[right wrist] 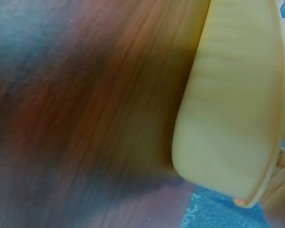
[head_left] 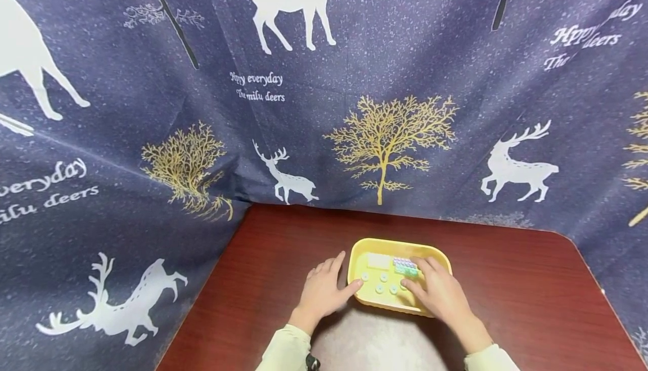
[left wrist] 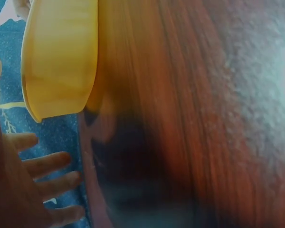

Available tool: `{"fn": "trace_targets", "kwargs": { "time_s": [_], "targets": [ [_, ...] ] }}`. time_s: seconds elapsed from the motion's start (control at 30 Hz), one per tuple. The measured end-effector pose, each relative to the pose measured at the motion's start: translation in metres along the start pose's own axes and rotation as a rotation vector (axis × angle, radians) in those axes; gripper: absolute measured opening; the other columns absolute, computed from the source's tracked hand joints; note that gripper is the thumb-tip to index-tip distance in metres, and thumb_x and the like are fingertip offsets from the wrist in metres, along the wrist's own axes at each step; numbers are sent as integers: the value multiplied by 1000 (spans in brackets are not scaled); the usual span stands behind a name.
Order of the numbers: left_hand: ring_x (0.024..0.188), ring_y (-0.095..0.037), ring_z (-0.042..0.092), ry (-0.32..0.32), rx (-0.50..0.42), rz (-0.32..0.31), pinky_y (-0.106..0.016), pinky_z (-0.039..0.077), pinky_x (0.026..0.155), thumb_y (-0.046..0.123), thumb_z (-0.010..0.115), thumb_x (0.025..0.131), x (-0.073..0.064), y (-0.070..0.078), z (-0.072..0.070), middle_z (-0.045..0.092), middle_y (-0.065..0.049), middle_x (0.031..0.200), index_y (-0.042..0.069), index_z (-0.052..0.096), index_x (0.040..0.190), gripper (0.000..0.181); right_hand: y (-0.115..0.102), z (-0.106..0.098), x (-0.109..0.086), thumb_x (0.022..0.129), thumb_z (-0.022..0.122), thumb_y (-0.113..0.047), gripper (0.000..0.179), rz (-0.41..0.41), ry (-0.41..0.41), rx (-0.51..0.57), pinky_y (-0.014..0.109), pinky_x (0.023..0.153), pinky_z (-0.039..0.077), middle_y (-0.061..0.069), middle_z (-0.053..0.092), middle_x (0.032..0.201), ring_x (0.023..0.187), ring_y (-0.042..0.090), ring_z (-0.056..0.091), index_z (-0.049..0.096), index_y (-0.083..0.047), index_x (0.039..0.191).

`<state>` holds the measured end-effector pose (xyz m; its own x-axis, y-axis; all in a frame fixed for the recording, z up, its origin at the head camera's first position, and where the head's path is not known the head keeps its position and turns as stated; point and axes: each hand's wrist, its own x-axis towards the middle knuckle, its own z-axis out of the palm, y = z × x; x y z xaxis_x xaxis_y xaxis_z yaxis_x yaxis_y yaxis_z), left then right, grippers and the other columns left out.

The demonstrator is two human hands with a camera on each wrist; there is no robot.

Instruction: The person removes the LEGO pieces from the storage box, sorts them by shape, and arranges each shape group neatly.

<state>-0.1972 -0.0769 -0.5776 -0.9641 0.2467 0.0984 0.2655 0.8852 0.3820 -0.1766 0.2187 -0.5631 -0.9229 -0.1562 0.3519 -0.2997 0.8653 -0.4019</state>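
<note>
In the head view a shallow yellow tray [head_left: 390, 307] stands on the table. It holds a pale rectangular block [head_left: 378, 261], a studded purple and green piece [head_left: 405, 266], and several small pale round pieces [head_left: 383, 276]. My left hand [head_left: 324, 289] is at the tray's left end, fingers extended and thumb at the rim. Over the right end, my right hand [head_left: 440, 289] reaches in, its fingertips by the studded piece and its thumb by a round piece. Thumb and fingers stand apart; contact is unclear. Both wrist views show mostly the tray's outer wall [left wrist: 61, 61].
The reddish-brown wooden table [head_left: 511, 281] extends on both sides of the tray, with a bright glare patch [head_left: 374, 340] in front. A dark blue cloth [head_left: 314, 118] printed with deer and trees hangs behind the table and along its left side.
</note>
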Motion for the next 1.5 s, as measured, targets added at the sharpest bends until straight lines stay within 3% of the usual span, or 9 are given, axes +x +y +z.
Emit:
{"fn": "trace_targets", "kwargs": {
  "time_s": [0.3,0.63,0.83,1.1,1.2,1.4,1.5],
  "targets": [
    [132,-33,56,-29,-31,-24,-55,46,111,86,38,89,5,8,1,59,-10,146,21,44,156,93,0,5,11,82,86,-40,59,4,-29,-4,55,89,59,13,69,116,103,34,68,69,-5,127],
    [126,-32,60,12,-78,-35,-54,50,107,82,42,91,6,10,7,62,-10,140,18,49,152,88,-1,16,18,83,85,-39,59,43,-97,10,58,97,56,16,66,122,111,39,64,68,-5,127],
    [129,-31,60,25,-112,-30,-60,44,114,78,45,93,8,11,11,64,-10,138,17,52,149,83,-5,19,21,84,84,-36,53,59,-160,15,56,98,56,15,65,121,113,38,62,69,-6,125],
    [127,-32,61,55,-202,-75,-57,47,112,70,46,98,16,15,16,64,-10,137,15,55,146,73,-3,24,22,88,78,-18,29,27,-123,-50,52,98,55,11,67,115,109,36,62,74,-7,115],
    [127,-29,61,62,-211,-76,-56,44,116,67,48,99,18,14,19,65,-9,136,15,57,144,70,-2,26,23,88,78,-18,29,31,-126,-55,52,98,55,11,67,115,109,35,62,74,-7,114],
    [119,-28,65,69,-275,-97,-48,55,102,60,49,101,20,16,22,67,-7,130,15,58,142,62,-1,30,25,83,82,-18,32,42,-131,-64,52,98,55,11,67,117,110,35,61,73,-8,113],
    [120,-29,65,79,-325,-109,-48,55,102,56,50,103,20,19,21,67,-9,131,13,59,141,58,0,31,25,78,86,-16,33,23,-116,-81,51,96,55,11,69,116,106,33,61,73,-10,108]
  ]
}}
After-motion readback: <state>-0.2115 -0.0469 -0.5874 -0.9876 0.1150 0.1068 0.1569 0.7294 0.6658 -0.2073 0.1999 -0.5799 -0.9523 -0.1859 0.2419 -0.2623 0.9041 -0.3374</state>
